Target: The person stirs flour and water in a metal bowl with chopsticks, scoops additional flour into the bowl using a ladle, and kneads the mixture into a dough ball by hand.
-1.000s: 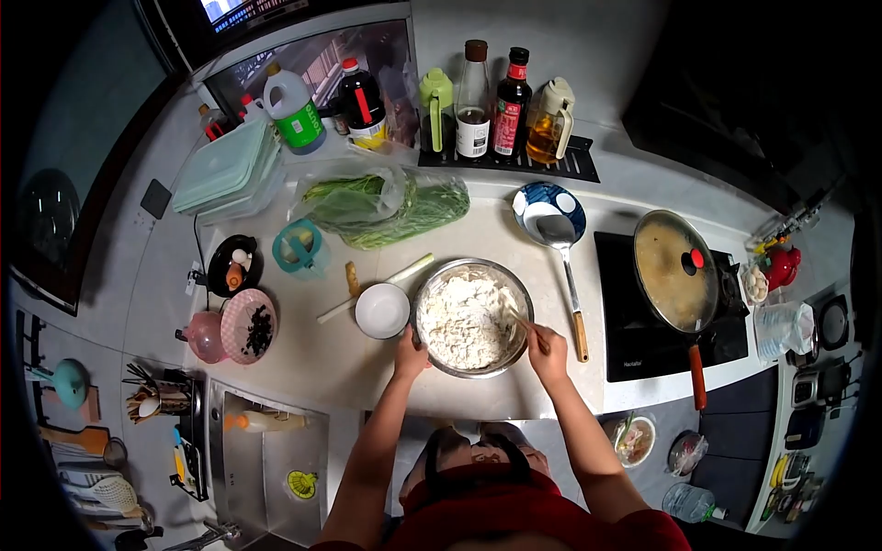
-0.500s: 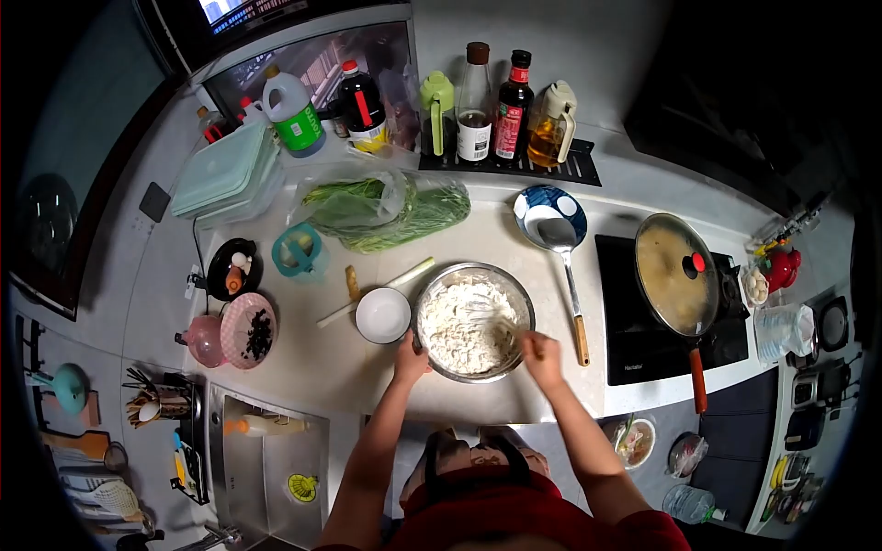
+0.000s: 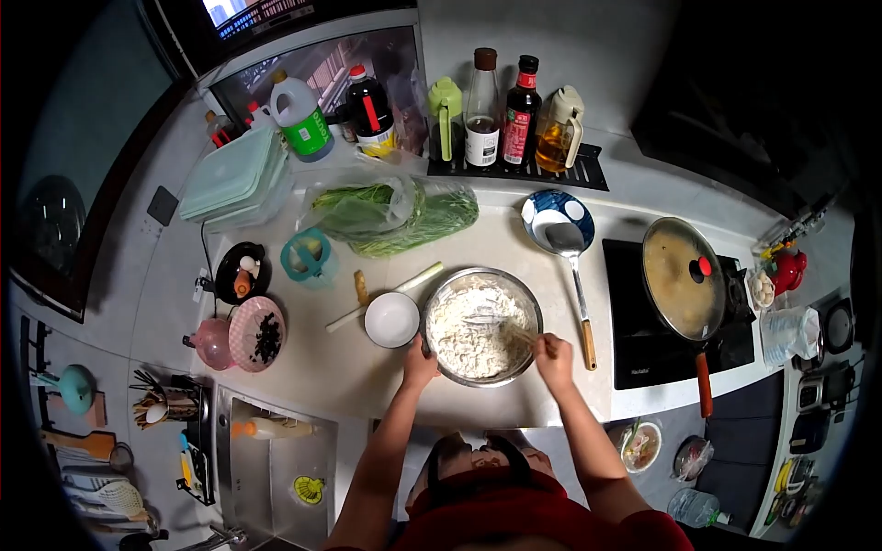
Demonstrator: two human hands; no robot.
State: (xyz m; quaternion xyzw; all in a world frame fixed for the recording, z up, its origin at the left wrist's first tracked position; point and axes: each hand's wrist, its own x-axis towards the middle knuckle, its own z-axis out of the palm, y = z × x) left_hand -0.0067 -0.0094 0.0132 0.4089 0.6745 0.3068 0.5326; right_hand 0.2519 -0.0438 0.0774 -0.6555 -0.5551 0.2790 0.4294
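Observation:
A steel mixing bowl (image 3: pixel 531 296) stands on the counter, holding lumpy, flour-like white dough (image 3: pixel 473 344). My left hand (image 3: pixel 420 365) is closed on the bowl's left rim. At the right rim, my right hand (image 3: pixel 554 360) is closed around chopsticks (image 3: pixel 522 334), slightly blurred, whose floury ends rest in the mixture. A small white bowl (image 3: pixel 392 320) sits just left of the steel bowl, near my left hand. Behind it lie a scallion stalk (image 3: pixel 425 275) and a piece of ginger-like root (image 3: pixel 361 287).
A spatula (image 3: pixel 581 298) leans in a blue patterned bowl (image 3: pixel 558 204). The lidded pan (image 3: pixel 682 275) occupies the cooktop at right. Bagged greens (image 3: pixel 413 216) and several bottles (image 3: pixel 482 119) line the back. A pink basket (image 3: pixel 241 335) stands left, above the sink (image 3: pixel 266 459).
The view has shifted slightly, moving everything a little rightward and down. My right hand has moved the chopsticks within the dough, and their ends now show more clearly. My left hand keeps hold of the rim.

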